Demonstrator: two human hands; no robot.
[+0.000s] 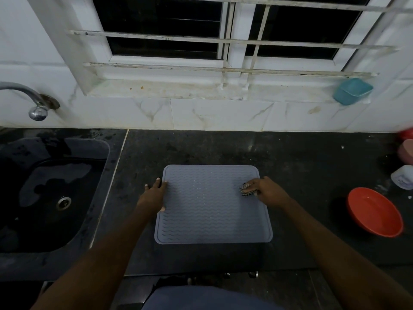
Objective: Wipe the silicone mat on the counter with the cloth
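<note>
2 hands are on the grey silicone mat (212,204), which lies flat on the dark counter (301,157) — the left hand (154,194) presses its left edge with straight fingers, the right hand (267,191) grips a bunched checked cloth (245,189) near the right edge.

It is dim here. The black window panes (161,16) let in no daylight, and the light comes from above me, I think. The white marble wall tiles (219,113) look brightest. The dark stone counter (301,166) has one small shiny spot. The grey wavy silicone mat (212,209) looks sharp. Straight lines bend near the edges, and the pink round thing (407,152) far right is blurry.
</note>
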